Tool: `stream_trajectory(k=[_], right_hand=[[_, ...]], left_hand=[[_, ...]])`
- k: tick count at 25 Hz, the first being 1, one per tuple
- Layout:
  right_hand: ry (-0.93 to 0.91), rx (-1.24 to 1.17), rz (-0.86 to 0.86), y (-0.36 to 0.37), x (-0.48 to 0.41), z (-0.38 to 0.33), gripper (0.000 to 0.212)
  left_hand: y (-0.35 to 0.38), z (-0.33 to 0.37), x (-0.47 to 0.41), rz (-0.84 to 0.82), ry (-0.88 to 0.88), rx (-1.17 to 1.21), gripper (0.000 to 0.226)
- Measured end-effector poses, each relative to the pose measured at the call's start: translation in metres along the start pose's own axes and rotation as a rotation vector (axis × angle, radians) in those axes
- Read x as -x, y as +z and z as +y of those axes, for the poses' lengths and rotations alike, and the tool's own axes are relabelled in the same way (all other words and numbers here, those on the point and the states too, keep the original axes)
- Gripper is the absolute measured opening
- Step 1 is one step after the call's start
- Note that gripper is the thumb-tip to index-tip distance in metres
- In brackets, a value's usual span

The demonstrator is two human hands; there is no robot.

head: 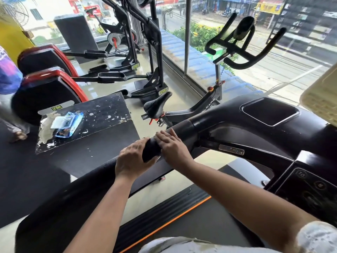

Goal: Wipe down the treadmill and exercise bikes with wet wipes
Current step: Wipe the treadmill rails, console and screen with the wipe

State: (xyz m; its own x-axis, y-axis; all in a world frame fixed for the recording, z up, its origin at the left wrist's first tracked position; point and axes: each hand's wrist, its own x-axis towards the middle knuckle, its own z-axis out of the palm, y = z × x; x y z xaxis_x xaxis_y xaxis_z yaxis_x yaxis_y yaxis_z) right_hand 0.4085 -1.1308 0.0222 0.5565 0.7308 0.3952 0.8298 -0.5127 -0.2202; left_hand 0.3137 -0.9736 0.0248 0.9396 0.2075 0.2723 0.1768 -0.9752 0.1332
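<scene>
Gripping the rail, my left hand curls round it; my right hand lies flat-fingered just beside. Bare floor separates rail from bike.

Left hand grips treadmill handrail, right hand flat (alongside)

Treadmill handrail: matte black. Treadmill console: gloss black. Deck edge: one orange stripe.
Exercise bike: black frame, red knobs, pale lettering.
Wet-wipe pack: blue, white flap.
Tabletop under it: black, flecked with white chips, worn pale along the left edge.
Elliptical housings: red over black. Logo stickers: yellow-green.
Floor: glossy beige.
Wall: yellow.
Sleeve: pale grey, mottled.
Awning outside: blue, ribbed.
</scene>
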Motion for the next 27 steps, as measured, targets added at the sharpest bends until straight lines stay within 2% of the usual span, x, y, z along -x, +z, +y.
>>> stream_trajectory(k=[3,6,8,9,10,13,15,18,20,22,27], right_hand=[[0.000,0.048,0.111,-0.015,0.021,0.033,0.048],[0.234,0.103,0.164,-0.024,0.011,0.054,0.045],[0.417,0.050,0.192,-0.017,-0.008,0.040,0.038],[0.450,0.027,0.205,-0.013,-0.016,0.026,0.036],[0.428,0.016,0.214,-0.006,-0.020,0.012,0.035],[0.201,-0.013,0.207,0.013,-0.004,-0.012,0.039],[0.127,-0.078,0.206,0.010,0.013,-0.007,0.040],[0.272,-0.073,0.254,-0.005,0.021,0.008,0.037],[0.468,-0.033,0.227,-0.007,0.007,0.007,0.046],[0.559,-0.023,0.205,0.002,-0.012,-0.018,0.057],[0.314,-0.004,0.107,0.020,0.009,-0.069,0.052]], left_hand=[[0.001,-0.002,0.001,-0.009,0.005,0.016,0.081],[0.000,-0.002,0.002,-0.012,0.008,0.009,0.083],[-0.001,-0.003,0.004,-0.007,0.024,0.011,0.084],[-0.002,-0.004,0.004,-0.005,0.029,0.026,0.084],[-0.003,-0.006,0.003,-0.012,0.032,0.048,0.085],[-0.006,-0.011,-0.001,-0.123,0.039,0.119,0.091],[-0.007,-0.021,-0.002,-0.205,0.081,0.142,0.086],[-0.012,-0.040,0.001,-0.229,0.162,0.172,0.078],[-0.016,-0.050,0.007,-0.223,0.202,0.183,0.076],[-0.021,-0.062,0.015,-0.224,0.218,0.187,0.075],[-0.025,-0.094,0.027,-0.265,0.255,0.250,0.075]])
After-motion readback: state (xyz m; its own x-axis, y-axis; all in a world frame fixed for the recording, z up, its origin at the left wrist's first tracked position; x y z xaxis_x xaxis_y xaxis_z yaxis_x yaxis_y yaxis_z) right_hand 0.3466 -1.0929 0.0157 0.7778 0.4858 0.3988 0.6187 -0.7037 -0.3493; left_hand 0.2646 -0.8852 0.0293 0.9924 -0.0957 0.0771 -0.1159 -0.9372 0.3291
